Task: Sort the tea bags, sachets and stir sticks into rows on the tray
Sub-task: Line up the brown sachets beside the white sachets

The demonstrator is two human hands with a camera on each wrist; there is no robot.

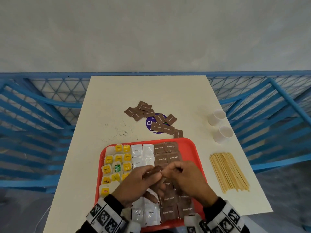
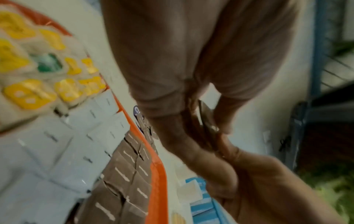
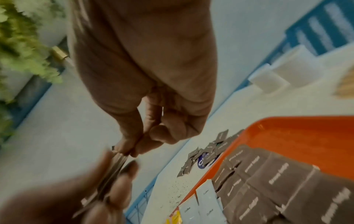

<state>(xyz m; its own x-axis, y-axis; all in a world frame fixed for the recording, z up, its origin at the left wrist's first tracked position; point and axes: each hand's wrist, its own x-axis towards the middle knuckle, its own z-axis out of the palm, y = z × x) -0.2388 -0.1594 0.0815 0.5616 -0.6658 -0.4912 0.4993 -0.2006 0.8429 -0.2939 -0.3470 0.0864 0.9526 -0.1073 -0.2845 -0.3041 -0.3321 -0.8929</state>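
Over the middle of the red tray (image 1: 190,143), my left hand (image 1: 151,174) grips a small stack of brown sugar sachets (image 1: 157,169). My right hand (image 1: 170,170) pinches the stack's top edge with thumb and fingertips. The left wrist view shows my left hand (image 2: 201,130) holding the thin stack (image 2: 207,119) edge-on. Seen from the right wrist, my right hand (image 3: 132,148) nips the stack (image 3: 111,171). On the tray lie yellow tea bags (image 1: 117,158) at left, white coffee sachets (image 1: 143,152) in the middle and brown sugar sachets (image 1: 166,152) at right.
Several loose brown sachets (image 1: 151,118) lie on the white table (image 1: 148,91) beyond the tray, partly over a purple sticker (image 1: 149,122). A bundle of wooden stir sticks (image 1: 228,172) lies right of the tray. Two white cups (image 1: 218,125) stand behind it. Dark crumbs (image 1: 121,130) dot the table.
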